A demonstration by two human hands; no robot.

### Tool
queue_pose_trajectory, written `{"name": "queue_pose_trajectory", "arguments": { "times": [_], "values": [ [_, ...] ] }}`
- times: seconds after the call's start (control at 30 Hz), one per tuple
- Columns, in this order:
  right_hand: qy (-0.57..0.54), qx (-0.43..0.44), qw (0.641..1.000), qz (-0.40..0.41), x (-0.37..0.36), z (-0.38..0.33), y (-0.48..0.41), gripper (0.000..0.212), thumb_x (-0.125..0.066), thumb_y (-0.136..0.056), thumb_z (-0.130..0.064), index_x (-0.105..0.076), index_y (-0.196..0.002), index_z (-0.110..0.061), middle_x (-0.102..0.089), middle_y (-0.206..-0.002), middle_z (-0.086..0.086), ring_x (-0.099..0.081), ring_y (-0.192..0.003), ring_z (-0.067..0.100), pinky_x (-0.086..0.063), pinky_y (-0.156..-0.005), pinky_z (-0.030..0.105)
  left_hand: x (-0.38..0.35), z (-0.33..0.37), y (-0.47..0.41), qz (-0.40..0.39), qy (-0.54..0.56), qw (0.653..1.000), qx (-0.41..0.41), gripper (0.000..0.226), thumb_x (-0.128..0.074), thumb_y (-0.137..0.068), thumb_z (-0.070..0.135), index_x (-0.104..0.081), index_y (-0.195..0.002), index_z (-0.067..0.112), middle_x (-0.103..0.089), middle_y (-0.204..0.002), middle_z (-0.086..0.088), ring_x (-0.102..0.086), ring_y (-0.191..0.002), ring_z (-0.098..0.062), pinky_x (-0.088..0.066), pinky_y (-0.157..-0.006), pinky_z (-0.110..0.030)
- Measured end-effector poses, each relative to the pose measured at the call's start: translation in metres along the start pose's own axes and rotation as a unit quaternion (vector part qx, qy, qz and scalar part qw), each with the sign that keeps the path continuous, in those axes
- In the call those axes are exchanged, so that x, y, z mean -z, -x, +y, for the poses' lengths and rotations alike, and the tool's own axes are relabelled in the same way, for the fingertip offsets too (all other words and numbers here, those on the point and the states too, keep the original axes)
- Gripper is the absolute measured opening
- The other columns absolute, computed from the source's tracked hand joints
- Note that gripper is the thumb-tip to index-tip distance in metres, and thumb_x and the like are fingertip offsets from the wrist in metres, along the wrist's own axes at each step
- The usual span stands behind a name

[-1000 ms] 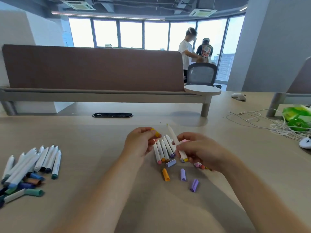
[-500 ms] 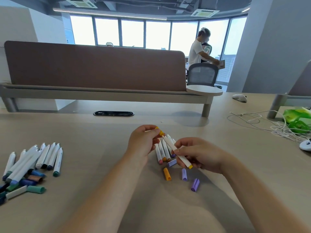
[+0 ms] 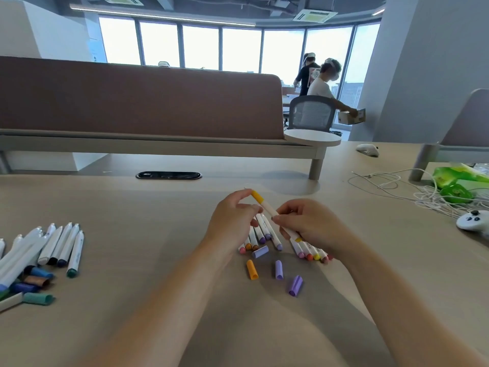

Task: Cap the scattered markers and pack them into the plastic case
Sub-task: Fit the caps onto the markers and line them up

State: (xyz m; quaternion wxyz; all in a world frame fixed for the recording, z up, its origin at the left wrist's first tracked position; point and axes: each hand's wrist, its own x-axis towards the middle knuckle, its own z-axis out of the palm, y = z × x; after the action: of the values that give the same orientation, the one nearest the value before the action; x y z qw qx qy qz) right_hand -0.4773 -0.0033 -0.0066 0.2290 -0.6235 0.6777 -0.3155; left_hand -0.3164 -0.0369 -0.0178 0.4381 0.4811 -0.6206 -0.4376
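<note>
Marker (image 3: pixel 270 210) gripped between both hands, left hand (image 3: pixel 232 221) pinching its yellow cap (image 3: pixel 257 196), right hand (image 3: pixel 309 225) clasping barrel

Open-plan office, long desk (image 3: pixel 132 207) with brown divider panel (image 3: pixel 137 102), mesh chair (image 3: pixel 311 112), wall of windows (image 3: pixel 201 46)

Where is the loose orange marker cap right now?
In the head view, the loose orange plastic cap lies on the tan desk, centre, left of a lilac cap, below the left hand.

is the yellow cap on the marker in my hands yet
On: the yellow cap sits on the marker tip, left hand pinching it.
</note>
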Motion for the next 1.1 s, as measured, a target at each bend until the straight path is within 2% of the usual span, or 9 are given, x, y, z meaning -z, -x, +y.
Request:
{"name": "queue_pose_trajectory", "arguments": {
  "times": [0.1,0.27,0.33,0.4,0.57,0.7,0.9,1.0,1.1],
  "values": [
    [0.091,-0.029,0.992,0.076,-0.006,0.01,-0.012,0.013,-0.064,-0.086,-0.028,-0.07,-0.079,-0.02,-0.068,-0.07,-0.002,-0.06,-0.065,0.014,-0.053,-0.069,0.034,-0.003,0.0,0.002,-0.004,-0.058,0.998,-0.015,0.033,-0.052,-0.097,0.024,-0.053,-0.13,0.03,-0.065,-0.102,0.002,-0.064,-0.083,-0.012,-0.044,-0.058,-0.019],
    [0.16,-0.07,0.982,0.067,-0.018,0.016,-0.016,0.02,-0.058,-0.082,-0.018,-0.064,-0.067,-0.006,-0.053,-0.048,0.003,-0.05,-0.037,0.018,-0.044,-0.043,0.025,-0.004,-0.001,0.002,-0.01,-0.091,0.995,-0.037,0.019,-0.051,-0.097,0.024,-0.066,-0.108,0.023,-0.068,-0.098,0.004,-0.061,-0.084,-0.013,-0.041,-0.062,-0.024],
    [0.183,-0.08,0.978,0.06,-0.021,0.014,-0.02,0.02,-0.058,-0.085,-0.016,-0.063,-0.068,-0.008,-0.059,-0.054,0.006,-0.059,-0.041,0.022,-0.053,-0.047,0.027,-0.004,-0.002,0.002,-0.009,-0.1,0.994,-0.041,0.018,-0.051,-0.097,0.023,-0.067,-0.104,0.022,-0.069,-0.096,0.003,-0.06,-0.081,-0.013,-0.041,-0.062,-0.023],
    [0.223,-0.096,0.969,0.041,-0.023,0.013,-0.024,0.013,-0.061,-0.088,-0.019,-0.067,-0.081,-0.009,-0.066,-0.07,0.008,-0.068,-0.061,0.026,-0.06,-0.063,0.033,-0.004,-0.002,0.002,-0.009,-0.11,0.993,-0.041,0.018,-0.05,-0.097,0.022,-0.067,-0.103,0.022,-0.069,-0.093,0.004,-0.06,-0.074,-0.012,-0.041,-0.058,-0.021],
    [0.294,-0.063,0.952,0.059,-0.028,0.009,-0.026,0.009,-0.056,-0.091,-0.017,-0.064,-0.095,-0.015,-0.064,-0.087,0.006,-0.063,-0.08,0.024,-0.055,-0.072,0.033,0.001,-0.001,0.0,-0.008,-0.111,0.993,-0.038,0.019,-0.048,-0.098,0.021,-0.067,-0.103,0.021,-0.069,-0.089,0.003,-0.057,-0.069,-0.014,-0.045,-0.06,-0.024],
    [0.296,-0.033,0.954,0.046,-0.036,0.001,-0.021,0.01,-0.059,-0.093,-0.026,-0.064,-0.091,-0.018,-0.062,-0.082,0.001,-0.061,-0.079,0.02,-0.05,-0.071,0.029,0.003,-0.001,-0.001,-0.002,-0.115,0.992,-0.043,0.02,-0.048,-0.098,0.022,-0.068,-0.102,0.02,-0.069,-0.088,0.002,-0.057,-0.069,-0.013,-0.046,-0.061,-0.024],
    [0.337,-0.085,0.937,0.048,-0.041,-0.003,-0.019,0.025,-0.061,-0.089,-0.031,-0.052,-0.07,-0.018,-0.055,-0.071,0.0,-0.062,-0.076,0.02,-0.051,-0.072,0.03,0.003,-0.001,-0.003,0.001,-0.121,0.991,-0.051,0.02,-0.048,-0.099,0.023,-0.068,-0.101,0.02,-0.068,-0.088,0.003,-0.057,-0.073,-0.009,-0.046,-0.064,-0.022],
    [0.347,-0.093,0.932,0.053,-0.042,-0.006,-0.016,0.022,-0.06,-0.09,-0.029,-0.053,-0.072,-0.017,-0.053,-0.07,0.0,-0.056,-0.068,0.018,-0.047,-0.068,0.029,0.004,-0.001,-0.003,-0.001,-0.124,0.991,-0.055,0.019,-0.049,-0.098,0.023,-0.067,-0.098,0.021,-0.068,-0.085,0.004,-0.058,-0.073,-0.009,-0.047,-0.065,-0.023],
    [0.349,-0.101,0.931,0.044,-0.042,-0.009,-0.016,0.017,-0.06,-0.092,-0.025,-0.054,-0.079,-0.015,-0.05,-0.069,0.0,-0.055,-0.07,0.019,-0.042,-0.068,0.028,0.005,-0.001,-0.004,-0.004,-0.136,0.989,-0.058,0.018,-0.05,-0.097,0.025,-0.067,-0.093,0.021,-0.068,-0.083,0.004,-0.058,-0.071,-0.012,-0.046,-0.063,-0.024]
  ]
}}
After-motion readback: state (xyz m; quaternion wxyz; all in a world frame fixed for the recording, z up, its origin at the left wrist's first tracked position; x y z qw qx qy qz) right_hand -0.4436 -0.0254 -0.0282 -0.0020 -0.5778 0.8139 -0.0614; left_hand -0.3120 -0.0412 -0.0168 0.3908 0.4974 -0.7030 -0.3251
